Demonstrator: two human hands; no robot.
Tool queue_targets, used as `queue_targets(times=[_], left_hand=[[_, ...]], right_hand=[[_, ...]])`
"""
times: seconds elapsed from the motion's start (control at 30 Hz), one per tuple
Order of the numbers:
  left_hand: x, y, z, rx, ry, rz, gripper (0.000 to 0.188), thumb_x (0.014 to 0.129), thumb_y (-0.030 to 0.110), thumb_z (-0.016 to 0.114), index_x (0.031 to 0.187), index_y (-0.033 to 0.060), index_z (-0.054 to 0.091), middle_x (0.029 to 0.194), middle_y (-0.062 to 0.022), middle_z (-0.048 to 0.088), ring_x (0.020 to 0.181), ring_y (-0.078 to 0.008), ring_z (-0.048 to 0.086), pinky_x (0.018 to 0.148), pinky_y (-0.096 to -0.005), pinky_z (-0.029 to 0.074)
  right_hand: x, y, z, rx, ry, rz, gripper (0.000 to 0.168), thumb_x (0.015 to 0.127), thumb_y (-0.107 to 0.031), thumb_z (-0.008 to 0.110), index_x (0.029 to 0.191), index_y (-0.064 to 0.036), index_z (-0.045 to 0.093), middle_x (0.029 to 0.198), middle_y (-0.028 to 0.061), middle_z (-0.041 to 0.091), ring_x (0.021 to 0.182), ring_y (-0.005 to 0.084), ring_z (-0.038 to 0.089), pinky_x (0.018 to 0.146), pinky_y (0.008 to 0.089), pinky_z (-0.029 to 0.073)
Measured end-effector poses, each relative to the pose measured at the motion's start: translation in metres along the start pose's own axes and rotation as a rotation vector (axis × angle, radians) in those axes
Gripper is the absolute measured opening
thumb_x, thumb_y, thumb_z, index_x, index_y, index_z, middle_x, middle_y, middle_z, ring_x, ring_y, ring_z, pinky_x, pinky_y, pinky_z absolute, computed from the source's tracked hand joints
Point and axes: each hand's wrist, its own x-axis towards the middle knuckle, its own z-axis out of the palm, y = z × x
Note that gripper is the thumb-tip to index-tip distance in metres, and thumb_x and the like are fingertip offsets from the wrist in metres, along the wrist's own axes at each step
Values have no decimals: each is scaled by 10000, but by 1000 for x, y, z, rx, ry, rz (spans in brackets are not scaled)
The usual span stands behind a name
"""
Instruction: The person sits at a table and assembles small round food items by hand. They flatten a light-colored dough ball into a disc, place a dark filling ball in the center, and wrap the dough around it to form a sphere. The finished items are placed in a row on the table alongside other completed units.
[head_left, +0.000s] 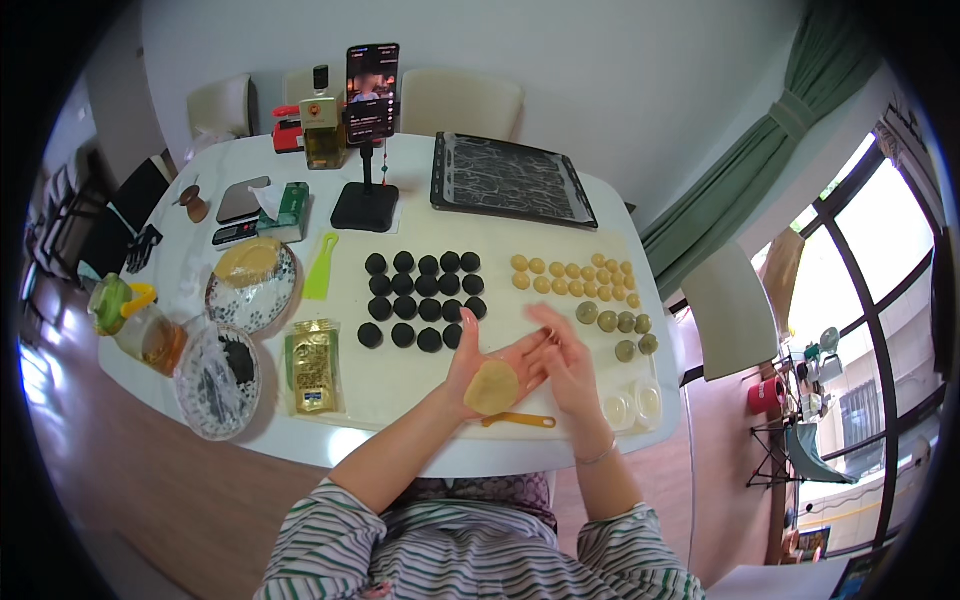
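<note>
My left hand is palm up over the front of the mat, with a flattened round of pale yellow dough lying on the palm. Beside its fingertips is my right hand, slightly blurred, fingers apart and nothing visible in it. Beyond my hands, black balls stand in rows. Small yellow dough balls lie in rows to the right, with several olive-coloured, glossy balls nearer me. Under my hands an orange-handled utensil lies partly hidden. Two small clear plastic cups sit at the right.
Left are a plastic-covered plate of yellow dough, a covered bowl, a glass jug, a gold packet and a green scraper. Farther back stand a phone on a stand, a bottle and a lined baking tray.
</note>
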Motion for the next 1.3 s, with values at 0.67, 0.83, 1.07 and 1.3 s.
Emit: queue_targets(times=[0.67,0.83,1.07,1.3], left_hand=[[1,7,9,-80,-168,331,1243,722,935,269,1549,56,-28,1636,-75,-31,1507,-202,-27,1225,-394,34],[2,3,8,5,-120,323,1231,732,928,274,1548,62,-44,1636,-72,-40,1506,-199,-37,1225,-395,28],[1,5,4,-14,-81,323,1226,744,915,295,1546,51,-38,1635,-82,-26,1507,-204,-15,1226,-391,31],[0,7,3,-46,-45,348,1231,745,914,296,1543,35,-28,1632,-103,23,1506,-231,36,1226,-403,65]], right_hand=[[-10,-10,69,604,302,135,968,771,67,709,1522,-36,108,1568,170,152,1457,275,183,1145,392,297],[-12,-10,71,548,335,146,919,811,62,683,1522,-31,108,1555,164,189,1444,258,213,1141,388,304],[-10,-10,69,554,316,163,876,855,12,669,1523,-31,105,1552,141,205,1420,235,270,1111,388,355],[-10,-28,64,805,257,263,728,952,38,512,1548,-131,130,1599,91,132,1441,214,244,1137,355,327]])
